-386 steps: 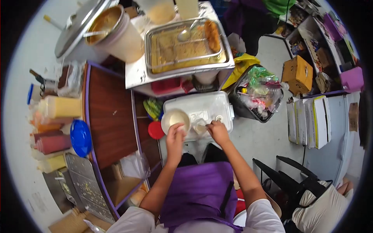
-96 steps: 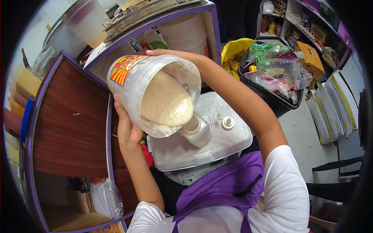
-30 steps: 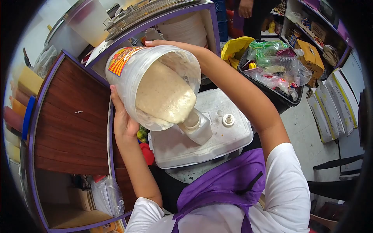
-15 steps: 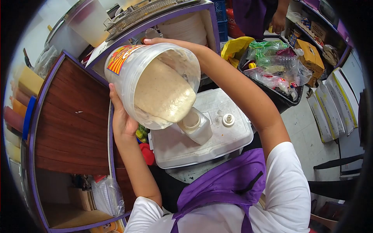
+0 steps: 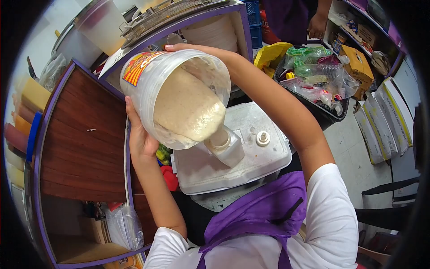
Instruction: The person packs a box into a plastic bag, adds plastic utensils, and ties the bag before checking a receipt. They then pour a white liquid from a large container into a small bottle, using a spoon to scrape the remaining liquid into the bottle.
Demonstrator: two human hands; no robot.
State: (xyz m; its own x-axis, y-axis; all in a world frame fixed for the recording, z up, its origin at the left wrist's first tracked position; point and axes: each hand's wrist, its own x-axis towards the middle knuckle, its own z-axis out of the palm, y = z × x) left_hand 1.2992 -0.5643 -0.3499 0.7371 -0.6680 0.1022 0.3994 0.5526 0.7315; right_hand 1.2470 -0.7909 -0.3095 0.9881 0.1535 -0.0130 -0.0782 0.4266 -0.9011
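A translucent plastic tub [image 5: 142, 105] with a red and yellow label is tilted on its side, its mouth towards me. Thick cream-coloured sauce [image 5: 190, 103] has slumped to the lower rim. My left hand [image 5: 142, 136] grips the tub's left side near the rim. Over its far upper side reaches my right hand [image 5: 190, 47], partly hidden behind the tub. Just below the rim, an uncapped white squeeze bottle [image 5: 230, 150] stands on a white lid [image 5: 201, 177]. Its nozzle cap [image 5: 263, 138] lies apart, to the right. Whether sauce is entering the bottle is hard to see.
A black bin [image 5: 313, 101] full of plastic waste stands at right, near stacked cartons [image 5: 385, 119]. At left is a brown wooden cabinet [image 5: 83, 139]. A wire rack [image 5: 170, 18] lies on the purple-edged shelf. Another person's hand [image 5: 317, 26] shows at the top.
The tub, my hands and the bottle look almost unmoved. At the top, the other person's hand has shifted slightly to the left.
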